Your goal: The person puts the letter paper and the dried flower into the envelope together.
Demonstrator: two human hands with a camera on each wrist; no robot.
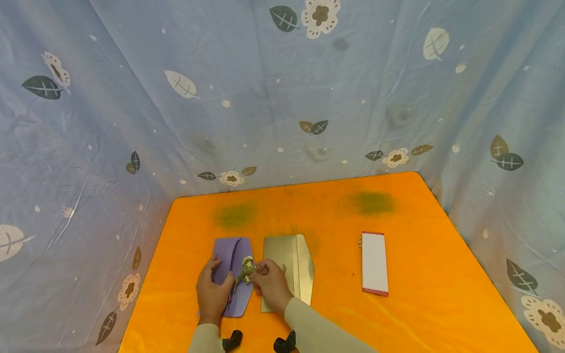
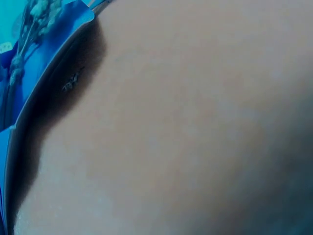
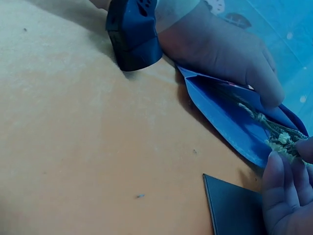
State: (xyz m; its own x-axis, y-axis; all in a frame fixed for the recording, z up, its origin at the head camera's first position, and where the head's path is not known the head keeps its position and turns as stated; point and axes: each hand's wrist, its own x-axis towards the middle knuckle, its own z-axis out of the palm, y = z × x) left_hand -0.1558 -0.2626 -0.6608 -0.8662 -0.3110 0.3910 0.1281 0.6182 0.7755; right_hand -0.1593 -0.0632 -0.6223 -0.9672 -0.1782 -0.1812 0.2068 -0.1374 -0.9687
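A purple envelope (image 1: 225, 249) lies on the left side of the table with its flap opened to the right. My left hand (image 1: 212, 298) grips it, fingers over its left part and thumb at the mouth. A small bunch of dried flowers (image 1: 247, 269) with pale heads lies across the mouth and flap. My right hand (image 1: 272, 283) pinches the bunch near its flower heads. In the right wrist view, the tied stems (image 3: 259, 116) lie inside the gaping envelope, beside the left thumb. The left wrist view is mostly filled by skin, with the flowers (image 2: 44, 17) at its upper left.
A gold envelope (image 1: 280, 246) with its flap opened lies under and beside the right hand. Farther right stands a white box-like block (image 1: 374, 262) with red ends. Black wrist cameras (image 1: 285, 342) show at the table's near edge. Patterned curtains (image 1: 282, 98) surround the orange table.
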